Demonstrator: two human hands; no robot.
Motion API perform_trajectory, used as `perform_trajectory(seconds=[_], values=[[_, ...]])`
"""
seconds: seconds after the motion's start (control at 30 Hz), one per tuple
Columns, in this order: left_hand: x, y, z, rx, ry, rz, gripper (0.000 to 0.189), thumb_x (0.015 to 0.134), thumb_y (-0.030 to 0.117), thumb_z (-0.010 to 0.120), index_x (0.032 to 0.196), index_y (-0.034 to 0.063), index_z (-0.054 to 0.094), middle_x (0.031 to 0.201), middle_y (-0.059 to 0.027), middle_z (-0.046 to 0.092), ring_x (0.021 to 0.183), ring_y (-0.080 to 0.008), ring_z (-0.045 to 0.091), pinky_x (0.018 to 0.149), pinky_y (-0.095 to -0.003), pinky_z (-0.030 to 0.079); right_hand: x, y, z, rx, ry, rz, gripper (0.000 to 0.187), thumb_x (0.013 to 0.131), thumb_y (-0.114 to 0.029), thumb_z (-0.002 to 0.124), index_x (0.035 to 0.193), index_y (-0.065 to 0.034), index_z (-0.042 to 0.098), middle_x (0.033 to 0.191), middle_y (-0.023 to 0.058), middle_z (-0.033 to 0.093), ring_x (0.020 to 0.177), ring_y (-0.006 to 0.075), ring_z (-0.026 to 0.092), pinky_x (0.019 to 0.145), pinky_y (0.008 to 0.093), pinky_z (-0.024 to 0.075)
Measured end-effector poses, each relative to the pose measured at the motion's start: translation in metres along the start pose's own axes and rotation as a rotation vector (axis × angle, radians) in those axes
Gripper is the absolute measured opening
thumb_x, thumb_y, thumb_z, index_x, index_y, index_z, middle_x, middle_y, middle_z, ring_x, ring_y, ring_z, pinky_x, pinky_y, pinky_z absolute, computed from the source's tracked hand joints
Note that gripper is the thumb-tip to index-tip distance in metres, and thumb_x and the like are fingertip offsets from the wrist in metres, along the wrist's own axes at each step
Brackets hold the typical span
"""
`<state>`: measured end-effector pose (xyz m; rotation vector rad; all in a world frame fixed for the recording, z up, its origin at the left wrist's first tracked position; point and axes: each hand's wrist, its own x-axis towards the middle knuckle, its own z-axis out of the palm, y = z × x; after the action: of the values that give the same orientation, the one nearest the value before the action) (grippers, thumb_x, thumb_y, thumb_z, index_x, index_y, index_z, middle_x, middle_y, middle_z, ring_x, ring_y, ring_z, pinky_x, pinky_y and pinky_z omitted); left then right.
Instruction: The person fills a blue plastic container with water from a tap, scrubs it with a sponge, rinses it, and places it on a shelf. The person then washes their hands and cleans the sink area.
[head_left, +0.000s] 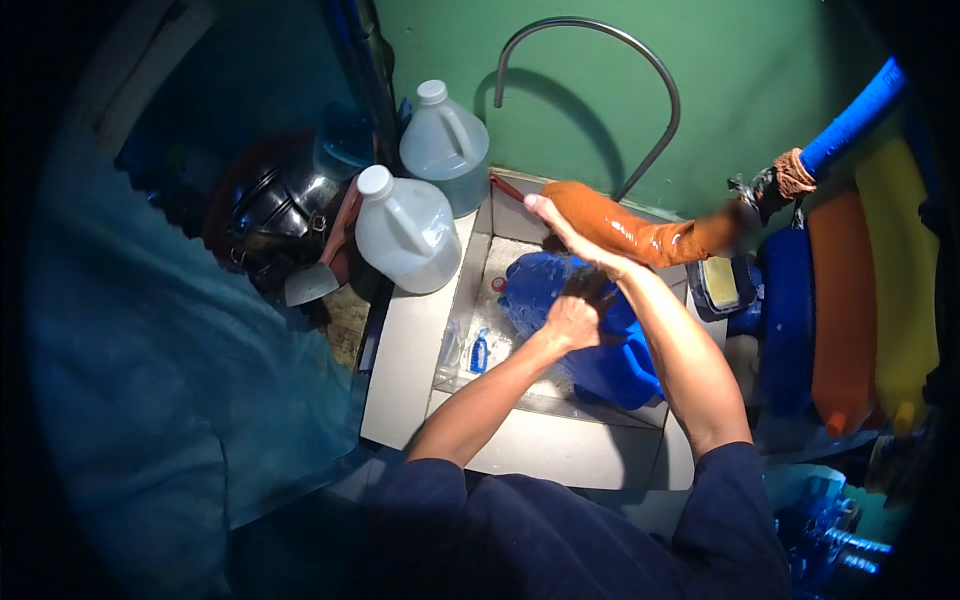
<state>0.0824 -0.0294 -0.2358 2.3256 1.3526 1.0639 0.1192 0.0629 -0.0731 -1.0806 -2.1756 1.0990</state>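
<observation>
My left hand is curled over a tiled sink basin, next to a dark wet patch below my right wrist. I cannot tell whether that patch is a held thing or shadow. My right hand is stretched out flat, seen from the side, along a wet orange sleeve-like tube that is fixed to a blue pipe. Beneath my hands a blue plastic jug with a handle lies in the basin, with splashing water about it. A small blue brush rests on the basin floor.
Two translucent jugs with white caps stand on the left rim. A curved metal spout rises by the green wall. Yellow soap sits in a dish at right, beside blue, orange and yellow containers. Dark pots are at left.
</observation>
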Motion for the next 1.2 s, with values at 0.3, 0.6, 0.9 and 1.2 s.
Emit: perform_trajectory(seconds=[0.3, 0.6, 0.9, 1.2], values=[[0.007, 0.018, 0.001, -0.029, 0.027, 0.219, 0.086, 0.068, 0.055, 0.08, 0.135, 0.0072, 0.058, 0.151, -0.0237, 0.04, 0.145, -0.046, 0.03, 0.117, -0.0593, 0.026, 0.03, 0.007, 0.011, 0.147, -0.23, 0.221, 0.057, 0.098, -0.054, 0.055, 0.117, -0.0015, 0.067, 0.109, 0.0088, 0.069, 0.1, 0.0215, 0.063, 0.096, 0.0397, 0.0479], [0.008, 0.036, -0.015, 0.01, -0.026, 0.266, 0.077, 0.064, 0.048, 0.083, 0.125, 0.0047, 0.065, 0.147, -0.0259, 0.045, 0.141, -0.0456, 0.036, 0.114, -0.0595, 0.032, 0.037, 0.046, 0.01, 0.207, -0.205, 0.223, 0.036, 0.097, -0.04, 0.055, 0.103, -0.004, 0.058, 0.104, 0.0093, 0.064, 0.104, 0.0204, 0.06, 0.098, 0.0386, 0.0466], [0.01, 0.045, -0.027, 0.209, -0.373, 0.179, 0.054, 0.055, 0.046, 0.086, 0.088, 0.0049, 0.071, 0.094, -0.0162, 0.064, 0.106, -0.038, 0.057, 0.103, -0.056, 0.041, 0.039, 0.086, 0.01, 0.309, -0.227, -0.081, 0.014, 0.087, -0.016, 0.061, 0.093, -0.0041, 0.063, 0.093, 0.0067, 0.066, 0.091, 0.018, 0.061, 0.086, 0.0328, 0.0486], [-0.009, 0.024, -0.081, -0.029, 0.36, 0.116, 0.059, 0.058, 0.043, 0.094, 0.069, 0.0014, 0.054, 0.138, -0.0312, 0.054, 0.129, -0.0485, 0.051, 0.111, -0.0557, 0.038, -0.076, 0.175, -0.099, 0.149, -0.206, 0.08, 0.028, 0.086, -0.021, 0.075, 0.105, -0.003, 0.064, 0.104, 0.0057, 0.066, 0.097, 0.0148, 0.06, 0.09, 0.0324, 0.0502]])
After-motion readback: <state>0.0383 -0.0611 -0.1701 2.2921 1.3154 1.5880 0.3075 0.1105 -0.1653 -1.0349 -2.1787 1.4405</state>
